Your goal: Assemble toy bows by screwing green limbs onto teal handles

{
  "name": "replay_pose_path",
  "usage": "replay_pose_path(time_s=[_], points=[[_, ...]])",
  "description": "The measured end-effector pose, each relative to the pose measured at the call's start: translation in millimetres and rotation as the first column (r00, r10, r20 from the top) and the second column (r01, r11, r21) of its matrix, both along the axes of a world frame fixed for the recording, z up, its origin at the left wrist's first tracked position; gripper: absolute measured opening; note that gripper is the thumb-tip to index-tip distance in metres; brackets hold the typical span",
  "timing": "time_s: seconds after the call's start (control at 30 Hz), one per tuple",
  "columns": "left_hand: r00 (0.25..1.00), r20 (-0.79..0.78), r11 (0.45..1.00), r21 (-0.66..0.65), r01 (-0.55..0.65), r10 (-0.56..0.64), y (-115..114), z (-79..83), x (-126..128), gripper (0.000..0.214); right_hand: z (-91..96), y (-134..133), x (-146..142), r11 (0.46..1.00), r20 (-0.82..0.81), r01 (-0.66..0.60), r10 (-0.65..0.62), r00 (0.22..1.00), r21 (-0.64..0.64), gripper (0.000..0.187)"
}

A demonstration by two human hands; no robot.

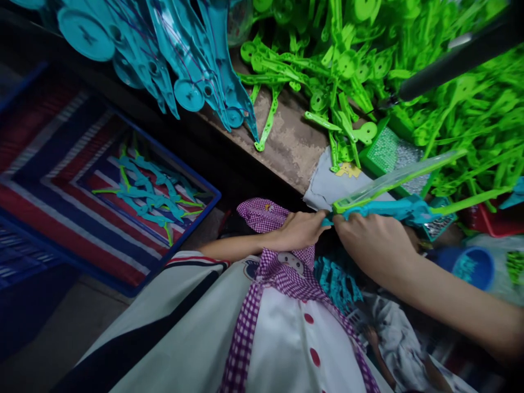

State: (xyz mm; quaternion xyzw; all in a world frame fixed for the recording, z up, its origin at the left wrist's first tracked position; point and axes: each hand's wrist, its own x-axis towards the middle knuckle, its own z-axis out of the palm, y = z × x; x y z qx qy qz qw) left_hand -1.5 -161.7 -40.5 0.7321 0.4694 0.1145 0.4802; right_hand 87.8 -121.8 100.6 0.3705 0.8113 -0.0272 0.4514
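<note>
My left hand (301, 229) and my right hand (370, 240) meet at the table's near edge, both closed on the end of a long plastic piece. That piece pairs a teal part (393, 209) with a bright green strip (399, 179) and points right, over the table. A heap of green plastic parts (409, 71) covers the table behind it. Teal plastic parts (180, 54) with round ends are heaped at the top left.
A blue crate (204, 188) lined with striped red, white and blue sacking sits on the floor to the left, holding several joined teal and green pieces (149, 191). A blue cup (470, 265) stands at the right. More teal pieces (335, 281) lie in my lap.
</note>
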Motion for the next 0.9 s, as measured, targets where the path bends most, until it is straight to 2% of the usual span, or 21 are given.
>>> replay_pose_path(time_s=[0.1,0.23,0.33,0.47,0.57,0.7,0.8,0.9], points=[[1.000,0.025,1.000,0.000,-0.010,0.010,2,-1.4,1,0.042,-0.9,-10,6,0.998,-0.012,-0.030,0.031,0.999,0.057,0.032],[0.994,0.065,0.996,-0.035,-0.088,0.090,2,-9.6,3,0.039,-4.4,-15,24,0.983,-0.040,-0.091,0.099,0.994,0.158,0.028],[0.992,0.081,0.994,-0.052,-0.092,0.096,-1,-14.6,3,0.036,-4.1,-13,41,0.981,-0.061,-0.114,0.125,0.990,0.155,0.027],[0.995,0.056,0.996,-0.039,-0.078,0.080,-6,-14.2,4,0.038,-0.8,1,52,0.993,-0.073,-0.073,0.080,0.994,0.096,0.032],[0.998,0.033,0.997,-0.044,-0.059,0.060,-7,-9.9,6,0.042,1.1,22,49,0.998,-0.050,-0.067,0.066,0.997,-0.002,0.032],[0.999,0.036,0.998,-0.055,-0.013,0.015,-4,-5.0,7,0.043,1.6,50,31,0.987,-0.035,-0.072,0.067,0.997,-0.142,0.027],[0.999,0.038,0.999,-0.042,-0.016,0.017,-2,-4.9,9,0.042,0.3,53,13,0.986,0.027,-0.082,0.087,0.996,-0.144,0.031],[0.998,0.039,0.998,-0.046,-0.039,0.040,-1,-7.2,10,0.044,-2.5,42,4,0.987,0.058,-0.134,0.140,0.988,-0.091,0.035]])
